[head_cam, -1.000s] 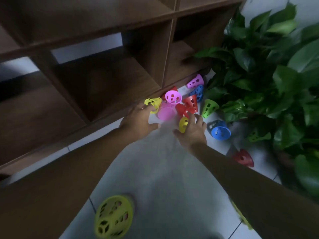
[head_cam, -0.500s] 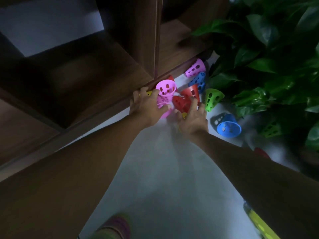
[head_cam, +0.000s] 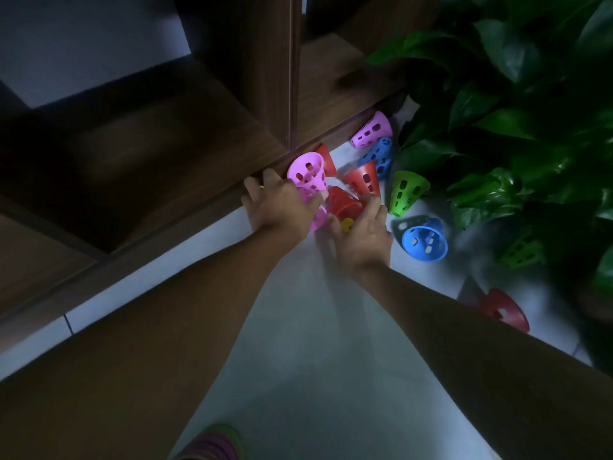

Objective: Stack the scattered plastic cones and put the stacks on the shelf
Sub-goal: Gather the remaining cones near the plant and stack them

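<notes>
Centre of frame, against the foot of the wooden shelf (head_cam: pixel 185 134): left hand (head_cam: pixel 282 207) is curled round a pink cone (head_cam: pixel 306 175), right hand (head_cam: pixel 363 234) has its fingers closed on a red cone (head_cam: pixel 345 204), mouths turned toward each other, probably for nesting. Other cones lie loose on the tile to the right by the plant (head_cam: pixel 517 104), among them a green cone (head_cam: pixel 406 192) and a blue cone (head_cam: pixel 424 244); nothing is shelved yet.

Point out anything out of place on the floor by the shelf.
Cones are strewn on the floor, unstacked: a green cone and a purple cone lie on their sides, a blue cone is tipped over, and a red cone sits apart by the plant. None is on the shelf yet.
</notes>
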{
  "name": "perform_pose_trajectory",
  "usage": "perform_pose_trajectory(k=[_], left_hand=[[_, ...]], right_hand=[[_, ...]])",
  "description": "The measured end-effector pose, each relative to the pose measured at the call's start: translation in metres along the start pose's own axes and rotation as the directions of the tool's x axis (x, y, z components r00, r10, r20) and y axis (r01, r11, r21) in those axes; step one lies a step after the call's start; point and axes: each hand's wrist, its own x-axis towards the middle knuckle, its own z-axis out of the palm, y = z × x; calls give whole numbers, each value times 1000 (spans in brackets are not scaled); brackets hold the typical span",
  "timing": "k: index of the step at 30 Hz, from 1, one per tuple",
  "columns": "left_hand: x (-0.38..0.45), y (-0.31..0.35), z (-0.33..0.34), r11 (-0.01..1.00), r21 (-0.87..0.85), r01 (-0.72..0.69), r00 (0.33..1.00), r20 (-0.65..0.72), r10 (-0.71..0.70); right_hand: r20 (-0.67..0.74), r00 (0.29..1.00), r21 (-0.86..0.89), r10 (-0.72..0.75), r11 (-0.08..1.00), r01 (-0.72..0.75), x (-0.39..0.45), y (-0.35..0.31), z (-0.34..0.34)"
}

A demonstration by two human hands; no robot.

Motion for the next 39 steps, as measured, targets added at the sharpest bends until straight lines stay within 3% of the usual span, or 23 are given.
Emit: perform_pose_trajectory(k=[5,9,12,18,24,30,35,39], left_hand=[[6,6,-4,987,-33,158,976,156,-151],[5,10,-8,990,99,99,935,330,-126],[7,3,-5,983,130,127,906,389,-169],[-5,-14,-3,957,289,-21,877,465,-121],[-23,-43,-2,990,142,-12,871,488,-60],[-65,-55,-50,989,-94,117,857,512,-53],[-113,-71,-95,882,-439,174,958,281,-49],[-152,-78,-136,810,-561,171,981,171,-89]], right_hand=[[-42,998,-34,37,999,-39,-7,5,4],[-66,997,68,37,997,-33,-14,9,8],[-53,998,102,24,995,-18,-17,12,6],[19,1000,121,6,993,-9,-23,9,-5],[152,986,87,63,993,-76,-23,3,-19],[124,987,195,101,973,-124,-46,-8,-46],[122,991,239,55,967,-84,-76,-27,-79],[86,996,288,18,957,-42,-107,-54,-111]])
